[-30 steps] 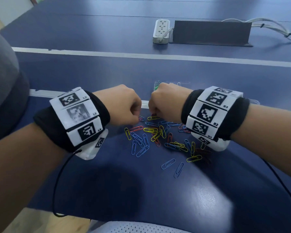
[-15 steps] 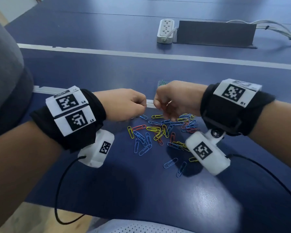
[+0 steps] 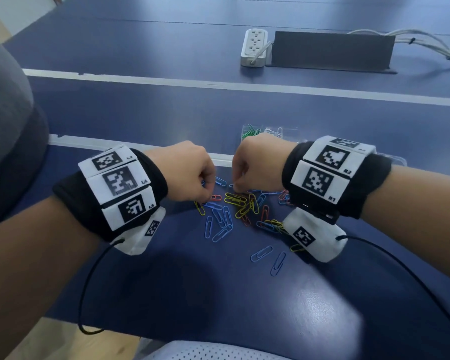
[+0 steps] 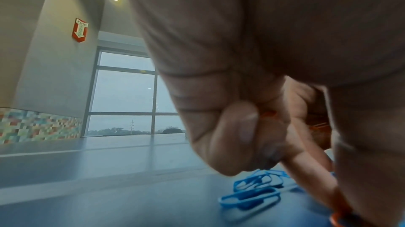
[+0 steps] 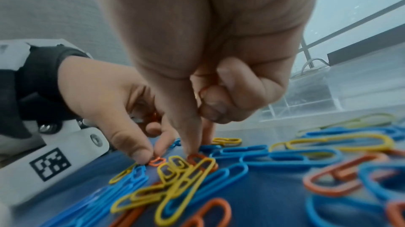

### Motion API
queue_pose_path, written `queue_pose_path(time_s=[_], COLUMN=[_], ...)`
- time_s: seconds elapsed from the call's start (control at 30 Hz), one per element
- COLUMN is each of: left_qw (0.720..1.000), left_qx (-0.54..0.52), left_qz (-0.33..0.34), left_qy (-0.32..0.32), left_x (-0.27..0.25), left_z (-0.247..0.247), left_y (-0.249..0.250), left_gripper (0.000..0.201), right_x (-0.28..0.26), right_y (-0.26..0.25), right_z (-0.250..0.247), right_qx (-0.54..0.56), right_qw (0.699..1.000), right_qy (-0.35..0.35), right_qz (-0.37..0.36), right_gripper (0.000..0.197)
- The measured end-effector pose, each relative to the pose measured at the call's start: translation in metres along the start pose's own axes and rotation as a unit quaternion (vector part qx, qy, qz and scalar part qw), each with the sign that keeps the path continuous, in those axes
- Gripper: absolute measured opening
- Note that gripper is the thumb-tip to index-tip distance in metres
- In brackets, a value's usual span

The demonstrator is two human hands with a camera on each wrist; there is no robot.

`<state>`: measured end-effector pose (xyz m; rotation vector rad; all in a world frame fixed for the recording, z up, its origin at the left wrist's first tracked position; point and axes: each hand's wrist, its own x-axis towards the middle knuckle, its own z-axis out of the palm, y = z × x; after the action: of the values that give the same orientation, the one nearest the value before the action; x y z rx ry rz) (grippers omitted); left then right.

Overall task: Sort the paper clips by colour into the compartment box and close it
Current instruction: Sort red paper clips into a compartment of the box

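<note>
Loose paper clips (image 3: 240, 203) in blue, yellow and orange lie in a heap on the dark blue table. My left hand (image 3: 208, 197) hovers over the heap's left edge, pinching an orange clip (image 5: 156, 160) against the table, with more orange clips (image 4: 269, 113) tucked under its curled fingers. My right hand (image 3: 235, 187) is at the heap's far side; its thumb tip presses another orange clip (image 5: 197, 157) and its curled fingers keep one orange clip (image 5: 205, 89). The clear compartment box (image 3: 286, 132) stands open just behind the right hand, with green clips (image 3: 250, 131) and white ones inside.
A white power strip (image 3: 255, 46) and a dark cable hatch (image 3: 333, 50) sit far back on the table. Two blue clips (image 3: 268, 258) lie apart nearer to me. Black wrist cables (image 3: 89, 281) hang over the table's front edge.
Both hands have come down from just above the heap until their fingertips touch it. The right wrist has rolled back, so its markers face up again.
</note>
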<state>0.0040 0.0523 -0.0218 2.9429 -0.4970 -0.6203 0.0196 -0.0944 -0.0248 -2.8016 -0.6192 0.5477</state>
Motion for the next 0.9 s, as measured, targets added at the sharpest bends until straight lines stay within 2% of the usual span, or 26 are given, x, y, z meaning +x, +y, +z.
queue_pose_path(time_s=[0.2, 0.37, 0.47, 0.57, 0.63, 0.83, 0.9], left_qw=[1.0, 1.0, 0.999, 0.999, 0.999, 0.999, 0.999], left_qx=[-0.016, -0.017, 0.008, 0.025, 0.023, 0.023, 0.021], left_qz=[0.005, 0.018, 0.027, 0.035, 0.033, 0.028, 0.032], left_qy=[0.006, 0.014, 0.019, 0.015, 0.01, 0.01, 0.014], left_x=[0.0, 0.001, 0.001, 0.001, -0.001, -0.001, -0.001], left_z=[0.003, 0.002, 0.002, 0.003, 0.003, 0.004, 0.003], left_y=[0.0, 0.002, 0.006, 0.01, 0.013, 0.017, 0.016], left_gripper=[0.007, 0.016, 0.011, 0.007, 0.007, 0.016, 0.015], right_x=[-0.003, -0.009, -0.009, -0.01, -0.01, -0.011, -0.013], right_y=[0.006, 0.0, -0.002, -0.006, -0.007, 0.001, 0.007], right_z=[-0.002, -0.003, -0.002, 0.001, 0.002, 0.0, -0.004], right_qx=[-0.011, -0.064, -0.107, -0.148, -0.164, -0.108, -0.054], right_qw=[0.999, 0.997, 0.993, 0.988, 0.985, 0.993, 0.997], right_qy=[0.033, -0.008, 0.001, -0.014, -0.028, -0.037, -0.044], right_qz=[-0.007, -0.038, -0.05, -0.05, -0.035, -0.025, -0.014], right_gripper=[0.017, 0.012, 0.019, 0.014, 0.021, 0.029, 0.022])
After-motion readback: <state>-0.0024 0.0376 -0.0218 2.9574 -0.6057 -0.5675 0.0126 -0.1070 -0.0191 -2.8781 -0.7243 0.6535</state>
